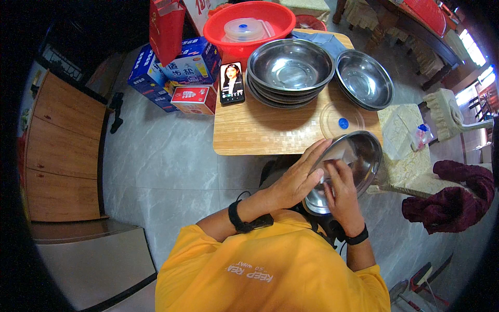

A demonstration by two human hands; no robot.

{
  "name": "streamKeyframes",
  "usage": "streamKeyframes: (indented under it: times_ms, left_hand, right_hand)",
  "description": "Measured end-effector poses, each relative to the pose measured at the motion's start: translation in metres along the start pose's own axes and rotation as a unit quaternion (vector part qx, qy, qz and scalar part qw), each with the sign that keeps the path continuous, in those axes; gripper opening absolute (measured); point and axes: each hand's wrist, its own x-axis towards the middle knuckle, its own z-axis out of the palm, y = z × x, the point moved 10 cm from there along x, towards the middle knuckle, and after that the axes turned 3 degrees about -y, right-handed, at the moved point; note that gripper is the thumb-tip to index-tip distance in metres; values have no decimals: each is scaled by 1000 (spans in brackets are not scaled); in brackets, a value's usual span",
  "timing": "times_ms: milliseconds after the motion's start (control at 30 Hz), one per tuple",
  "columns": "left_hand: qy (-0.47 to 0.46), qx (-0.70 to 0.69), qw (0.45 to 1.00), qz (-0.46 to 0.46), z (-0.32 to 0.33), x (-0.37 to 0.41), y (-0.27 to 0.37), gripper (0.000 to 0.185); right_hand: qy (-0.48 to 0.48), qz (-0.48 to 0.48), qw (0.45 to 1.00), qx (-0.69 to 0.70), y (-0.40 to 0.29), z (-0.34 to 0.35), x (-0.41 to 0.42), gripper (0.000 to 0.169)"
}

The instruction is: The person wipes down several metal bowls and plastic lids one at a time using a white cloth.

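A shiny stainless steel bowl (364,156) is tilted in front of me at the table's near edge. My left hand (298,181) grips its left rim, thumb towards the inside and fingers along the outside. Inside the bowl, my right hand (342,191) has bent fingers against or close to the metal; whether they hold something is hidden. Beyond, a stack of steel bowls (290,64) stands on the wooden table (257,134). Further right, more nested steel bowls (362,80) rest at the table's edge. A clear round lid (331,117) with a blue centre lies between them and me.
A smartphone (232,84) lies left of the stack. Behind are a red basin (249,46) with clear containers and a blue cloth (323,41). Printed boxes (191,66) stand left of the table. A covered chair (409,167) with a maroon cloth (448,206) is at right.
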Motion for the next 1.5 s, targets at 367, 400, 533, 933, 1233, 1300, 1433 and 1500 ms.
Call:
streamKeyframes:
  times_ms: [367, 400, 533, 933, 1233, 1300, 1433, 1500]
  left_hand:
    - [-39, -5, 999, -23, 8, -1, 1, 65]
    - [-37, -2, 999, -22, 6, 0, 3, 65]
    - [-43, -7, 999, -33, 8, 1, 5, 65]
    - [-18, 31, 999, -21, 0, 2, 5, 60]
    - [34, 31, 999, -17, -24, 1, 6, 59]
    - [28, 45, 998, -14, -26, 0, 6, 55]
    - [43, 40, 998, -35, -34, -1, 2, 58]
    - [35, 39, 998, -36, -34, -1, 4, 58]
  right_hand:
    - [79, 15, 996, -25, 17, -25, 7, 47]
    - [76, 39, 996, -28, 25, -26, 7, 51]
    - [91, 87, 978, 166, 42, -23, 1, 60]
    - [-29, 8, 891, 454, -6, 4, 8, 57]
    - [-147, -60, 977, 144, -24, 28, -7, 45]
    - [-152, -32, 983, 93, -3, 40, -13, 42]
    - [-142, 6, 989, -51, 23, 27, -8, 43]
    - [-88, 1, 991, -101, 33, 16, -4, 49]
